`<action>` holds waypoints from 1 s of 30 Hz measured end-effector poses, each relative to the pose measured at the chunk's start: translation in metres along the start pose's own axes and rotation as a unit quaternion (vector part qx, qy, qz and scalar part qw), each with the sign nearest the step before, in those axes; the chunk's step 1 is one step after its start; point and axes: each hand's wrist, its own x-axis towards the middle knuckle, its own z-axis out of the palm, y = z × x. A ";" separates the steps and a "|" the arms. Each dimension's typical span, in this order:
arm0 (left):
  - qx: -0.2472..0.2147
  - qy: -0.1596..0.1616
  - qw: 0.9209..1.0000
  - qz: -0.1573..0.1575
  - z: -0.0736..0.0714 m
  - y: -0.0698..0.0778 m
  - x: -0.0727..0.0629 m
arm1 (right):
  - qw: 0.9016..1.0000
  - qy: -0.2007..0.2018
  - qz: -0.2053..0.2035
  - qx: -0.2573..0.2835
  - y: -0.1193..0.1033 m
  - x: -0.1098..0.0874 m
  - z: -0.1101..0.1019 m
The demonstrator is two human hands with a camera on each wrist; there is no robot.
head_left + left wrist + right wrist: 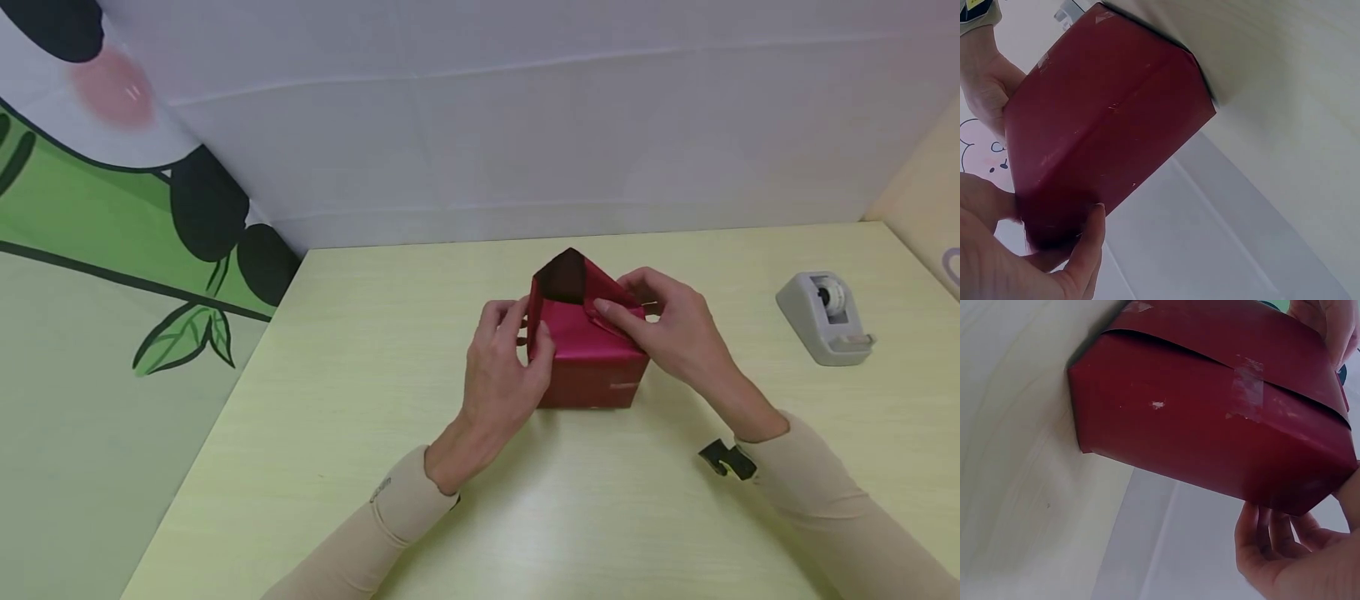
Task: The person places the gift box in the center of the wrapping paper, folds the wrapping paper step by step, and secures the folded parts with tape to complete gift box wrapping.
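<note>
A box wrapped in shiny red paper point(592, 379) stands on the pale table. Its paper rises to a peak at the back of the top, with a dark hollow under the fold point(564, 277). My left hand point(498, 371) grips the left side, thumb at the front edge and fingers along the side. On the right, my right hand point(675, 329) pinches a folded flap, its thumb on top and the fingers partly hidden behind the paper. A clear strip of tape point(1249, 390) crosses a seam on one side in the right wrist view.
A grey tape dispenser point(825, 321) with a roll stands to the right on the table point(360, 333). Behind the table's far edge hangs a white cloth point(525, 150). A green cartoon print point(97, 200) covers the left side. A small black device point(727, 460) sits at the right cuff.
</note>
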 end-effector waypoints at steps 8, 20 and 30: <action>0.039 0.020 0.998 0.042 0.001 0.001 0.000 | 1.000 -0.009 -0.006 0.010 0.005 0.000 0.000; 0.053 0.013 0.994 0.091 0.001 0.005 -0.002 | 1.000 -0.009 -0.009 0.014 0.008 0.000 0.001; 0.035 0.005 0.995 0.093 0.002 0.001 0.003 | 0.999 -0.017 -0.022 0.020 0.009 0.001 0.000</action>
